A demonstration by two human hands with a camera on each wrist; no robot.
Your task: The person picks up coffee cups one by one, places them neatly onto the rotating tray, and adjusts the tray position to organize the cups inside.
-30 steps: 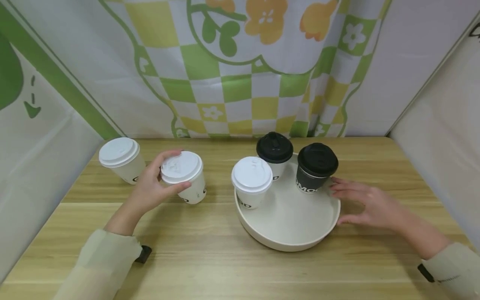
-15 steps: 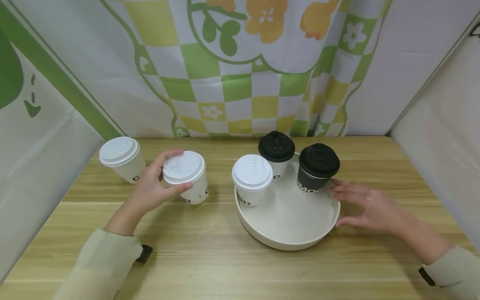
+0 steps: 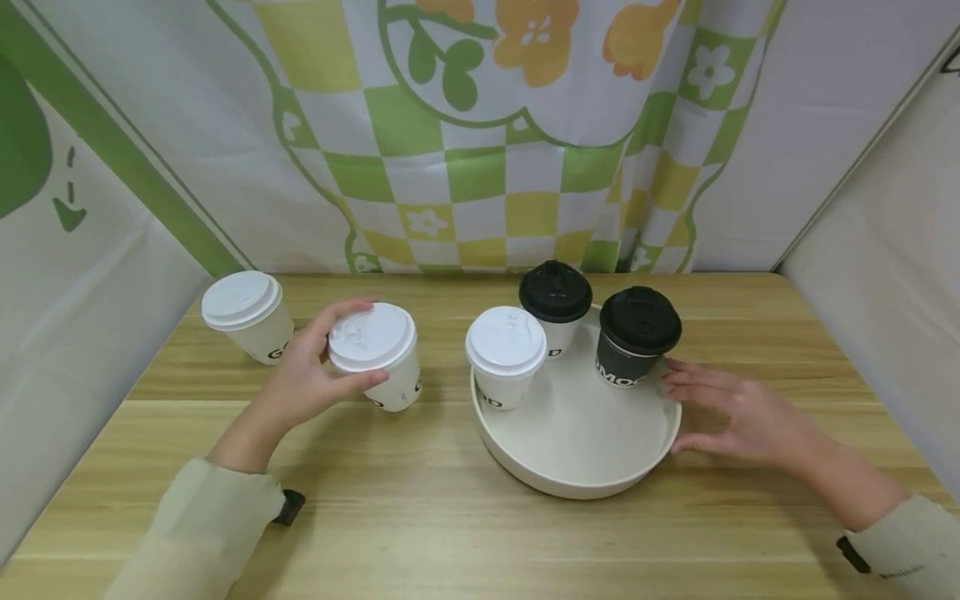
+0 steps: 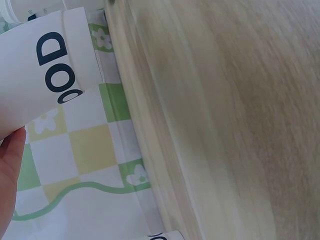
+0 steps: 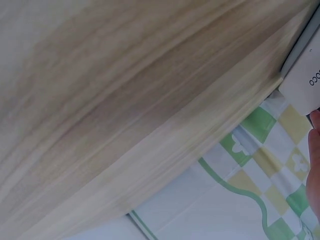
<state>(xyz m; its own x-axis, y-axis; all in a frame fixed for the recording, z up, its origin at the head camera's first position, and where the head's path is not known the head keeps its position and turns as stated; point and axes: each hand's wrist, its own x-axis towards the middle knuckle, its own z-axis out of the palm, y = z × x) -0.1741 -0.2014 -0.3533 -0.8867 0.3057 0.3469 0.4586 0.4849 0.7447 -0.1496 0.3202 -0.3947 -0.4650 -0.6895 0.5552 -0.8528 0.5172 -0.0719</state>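
Observation:
My left hand (image 3: 315,367) grips a white paper cup (image 3: 401,383) with a white lid, thumb in front and fingers behind. In the left wrist view, that cup (image 4: 55,70) shows black letters; I cannot tell whether its base touches the table. My right hand (image 3: 750,417) touches the right side of a round cream tray (image 3: 577,450), its thumb and fingers spread. Beside those fingers, a dark cup with a black lid (image 3: 637,333) stands in the tray. A white cup with a black lid (image 3: 557,300) and a white-lidded cup (image 3: 506,358) stand there too.
Another white-lidded cup (image 3: 247,317) stands at the back left of the wooden table (image 3: 390,517), behind my left hand. A checked curtain (image 3: 480,183) hangs along the back edge, with pale fabric walls (image 3: 885,200) at the sides.
My left hand has shifted slightly to the right with the cup it grips. The right hand stays at the tray, and the other cups keep their places.

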